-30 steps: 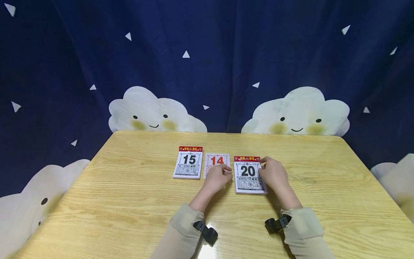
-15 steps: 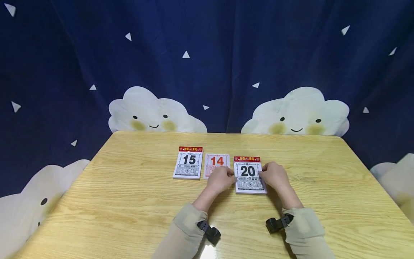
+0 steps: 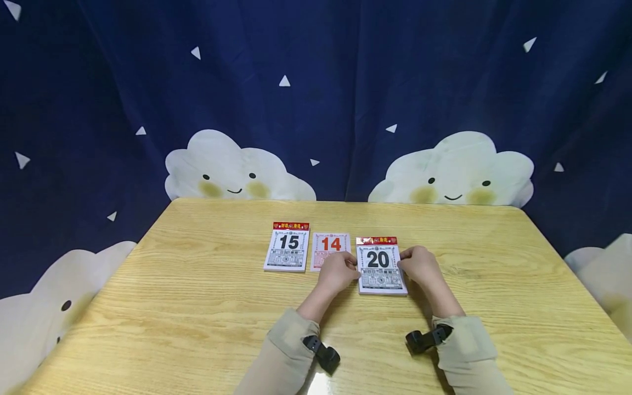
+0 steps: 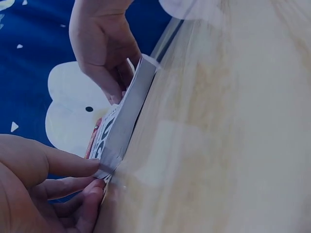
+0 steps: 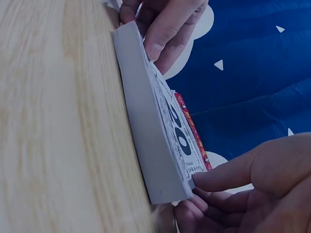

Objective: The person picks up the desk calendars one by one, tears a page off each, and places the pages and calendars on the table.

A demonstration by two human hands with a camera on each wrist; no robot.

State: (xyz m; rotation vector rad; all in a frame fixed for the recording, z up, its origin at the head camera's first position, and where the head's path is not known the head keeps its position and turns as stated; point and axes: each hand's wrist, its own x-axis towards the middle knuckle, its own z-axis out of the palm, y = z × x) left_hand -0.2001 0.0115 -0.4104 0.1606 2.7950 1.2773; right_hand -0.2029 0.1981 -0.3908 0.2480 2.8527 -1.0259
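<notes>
A tear-off calendar (image 3: 380, 274) showing a black 20 under a red header lies on the table in the head view. My left hand (image 3: 337, 272) pinches its left edge between thumb and fingers, covering the lower part of a sheet with a red 14. At the opposite edge, my right hand (image 3: 421, 266) holds the pad the same way. The right wrist view shows the thick white page block (image 5: 146, 116) side-on, low along the wood. In the left wrist view, my left thumb (image 4: 73, 164) presses on the face near a corner.
The loose sheet with the red 14 (image 3: 331, 243) lies left of the held pad. Beyond it is another tear-off calendar (image 3: 287, 252) reading 15. A dark blue curtain (image 3: 326, 109) with cloud faces hangs behind the wooden table (image 3: 197, 312).
My left hand has shifted right from over the 14 sheet to the left edge of the 20 calendar and taken hold. The right hand has moved slightly down along the right edge.
</notes>
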